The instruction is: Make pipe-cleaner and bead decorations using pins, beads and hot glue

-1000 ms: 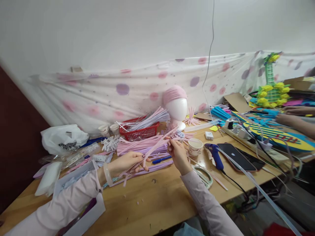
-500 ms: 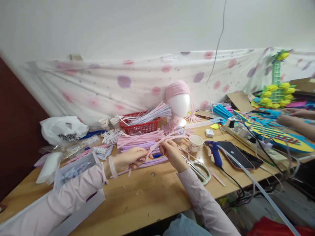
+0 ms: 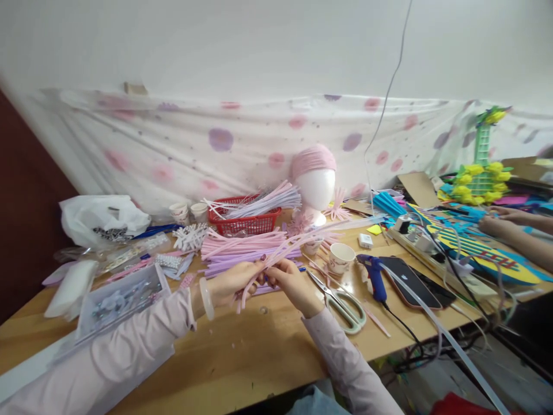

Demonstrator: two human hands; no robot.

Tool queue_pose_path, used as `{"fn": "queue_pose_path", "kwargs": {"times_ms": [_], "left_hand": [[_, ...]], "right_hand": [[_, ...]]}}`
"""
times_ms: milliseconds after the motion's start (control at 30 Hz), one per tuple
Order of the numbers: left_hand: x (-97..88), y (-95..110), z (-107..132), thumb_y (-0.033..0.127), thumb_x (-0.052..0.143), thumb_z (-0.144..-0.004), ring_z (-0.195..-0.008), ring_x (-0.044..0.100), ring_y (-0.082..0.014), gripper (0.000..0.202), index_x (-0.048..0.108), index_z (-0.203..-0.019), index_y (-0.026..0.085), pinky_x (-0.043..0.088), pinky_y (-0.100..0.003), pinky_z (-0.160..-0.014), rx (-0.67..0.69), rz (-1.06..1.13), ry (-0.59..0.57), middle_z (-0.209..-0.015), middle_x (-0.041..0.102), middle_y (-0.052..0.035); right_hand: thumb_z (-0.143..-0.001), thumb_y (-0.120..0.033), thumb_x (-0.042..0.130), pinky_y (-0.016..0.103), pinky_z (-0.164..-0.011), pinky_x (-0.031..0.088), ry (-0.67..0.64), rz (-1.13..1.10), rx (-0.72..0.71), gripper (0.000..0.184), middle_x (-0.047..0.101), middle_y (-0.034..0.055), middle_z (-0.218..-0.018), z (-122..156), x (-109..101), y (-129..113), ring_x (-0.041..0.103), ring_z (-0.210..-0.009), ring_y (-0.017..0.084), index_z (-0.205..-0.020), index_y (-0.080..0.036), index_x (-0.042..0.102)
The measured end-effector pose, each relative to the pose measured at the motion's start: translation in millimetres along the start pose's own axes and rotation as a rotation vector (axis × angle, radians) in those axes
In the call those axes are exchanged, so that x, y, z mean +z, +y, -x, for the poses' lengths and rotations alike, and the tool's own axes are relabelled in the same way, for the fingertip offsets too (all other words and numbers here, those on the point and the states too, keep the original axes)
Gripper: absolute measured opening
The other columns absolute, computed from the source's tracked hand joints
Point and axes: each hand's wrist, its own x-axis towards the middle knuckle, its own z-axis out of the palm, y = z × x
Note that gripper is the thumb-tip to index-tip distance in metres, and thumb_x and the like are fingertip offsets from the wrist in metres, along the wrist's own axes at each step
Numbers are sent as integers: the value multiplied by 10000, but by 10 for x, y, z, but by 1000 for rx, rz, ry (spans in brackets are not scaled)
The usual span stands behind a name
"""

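Several pink pipe cleaners (image 3: pixel 280 249) run between my two hands over the middle of the table, their long ends pointing away to the right. My left hand (image 3: pixel 247 278) is closed around them, with short ends poking out below its fingers. Against it, my right hand (image 3: pixel 287 276) pinches the same pipe cleaners; the exact fingertip contact is partly hidden. Just behind my hands lie bundles of pink pipe cleaners (image 3: pixel 233 243) and purple pipe cleaners (image 3: pixel 216 266). Scissors (image 3: pixel 345 308) with pale green handles rest right of my right hand.
A red basket (image 3: pixel 246 223) and a white mannequin head (image 3: pixel 317 181) stand behind. To the right are a paper cup (image 3: pixel 341 257), a blue glue gun (image 3: pixel 375 279), a phone (image 3: pixel 410 282) and a power strip (image 3: pixel 440 259). A tray (image 3: pixel 123 300) sits left. Another person's hands (image 3: pixel 501 222) show far right.
My hands have come closer together, and my right hand has moved down and left to meet my left hand. The view has shifted slightly.
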Motion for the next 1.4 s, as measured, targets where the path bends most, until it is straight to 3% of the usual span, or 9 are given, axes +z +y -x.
{"fn": "queue_pose_path", "kwargs": {"times_ms": [100,300,500,700,833,933,1100,1233,1400], "left_hand": [[15,-38,-36,785,568,-653,-430,212,-34,617,434,-690,183,96,-215,-410,-4,-4,-9,-573,370,81],[54,-75,-52,809,497,-686,-417,139,-40,611,358,-677,214,103,-204,-415,-52,-37,-51,-514,248,119],[20,-100,155,699,501,-771,-408,175,-43,490,415,-780,216,172,-182,-398,-37,-93,28,-536,289,119],[46,-179,438,601,448,-825,-434,250,-73,385,482,-847,218,202,-178,-382,-4,-329,103,-553,333,92],[189,-280,502,615,459,-802,-442,218,-71,427,498,-956,219,188,-194,-400,-36,-172,116,-601,312,92],[321,-427,469,666,438,-781,-457,212,-84,511,498,-1003,209,197,-213,-418,39,-91,194,-616,294,86],[514,-791,363,670,308,-855,-480,372,-141,512,523,-811,207,314,-269,-510,236,-250,354,-516,381,45],[616,-966,346,567,278,-915,-452,459,-179,436,518,-751,242,352,-300,-561,239,-395,245,-444,469,9],[611,-942,398,468,341,-915,-653,569,-223,365,580,-742,253,375,-313,-658,325,-557,193,-720,659,-84]], "right_hand": [[-656,-336,695,231,-488,313,21,16,-8,211,548,-17,-519,16,-11,9,419,-480,93,-572,-167,600],[-714,-538,667,241,-463,235,163,23,-65,491,403,-44,-420,-13,33,39,329,-440,77,-445,-186,457],[-656,-592,695,233,-449,245,262,-49,-69,444,396,-69,-472,-62,-21,47,342,-434,74,-607,-173,558],[-645,-598,702,224,-421,229,247,-87,-63,455,361,-78,-440,-45,-40,23,325,-405,66,-583,-169,564],[-704,-580,656,214,-415,207,247,-121,-61,442,313,-92,-429,-24,25,28,275,-395,57,-570,-184,513],[-719,-555,665,213,-414,203,239,-128,-48,441,328,-90,-419,24,102,62,281,-388,55,-561,-191,473],[-696,-649,658,232,-377,228,137,71,87,536,344,-73,-377,176,182,163,327,-334,72,-486,-211,432],[-740,-780,471,262,-388,239,248,327,34,687,311,-35,-320,264,151,174,329,-321,86,-342,-225,391],[-750,-779,456,270,-423,258,244,319,29,665,324,-33,-357,282,153,150,329,-365,93,-376,-240,354]]}}
